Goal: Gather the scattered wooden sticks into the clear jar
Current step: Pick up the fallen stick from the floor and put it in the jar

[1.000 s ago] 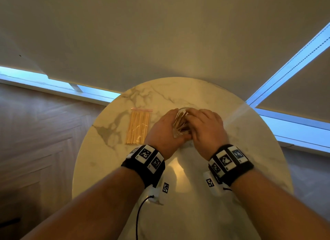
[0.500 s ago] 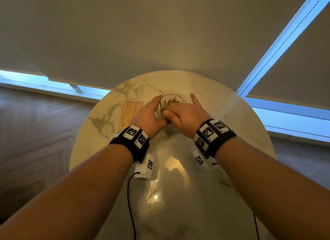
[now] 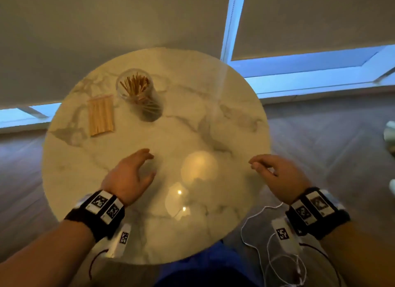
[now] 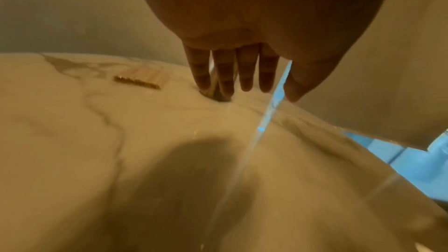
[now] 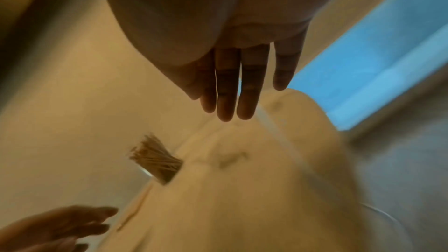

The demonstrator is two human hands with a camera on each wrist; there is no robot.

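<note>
The clear jar (image 3: pixel 139 94) stands upright at the far left of the round marble table (image 3: pixel 213 126), filled with wooden sticks (image 3: pixel 134 84); the right wrist view shows the jar (image 5: pixel 155 162) too. My left hand (image 3: pixel 136 171) hovers over the table's near middle, fingers relaxed and empty, well short of the jar. Over the table's right edge my right hand (image 3: pixel 271 171) is held empty with loosely bent fingers. In the left wrist view the fingers (image 4: pixel 225 76) hang straight in front of the jar and hide most of it.
A clear packet of more wooden sticks (image 3: pixel 100 115) lies flat left of the jar, also seen as a packet (image 4: pixel 138 80) in the left wrist view. Wood floor surrounds the table. White and dark cables (image 3: pixel 256 233) hang at the near right edge.
Both hands let go of the jar and drew back toward me, left to the table's middle, right to its right edge. The jar now stands alone with the sticks inside.
</note>
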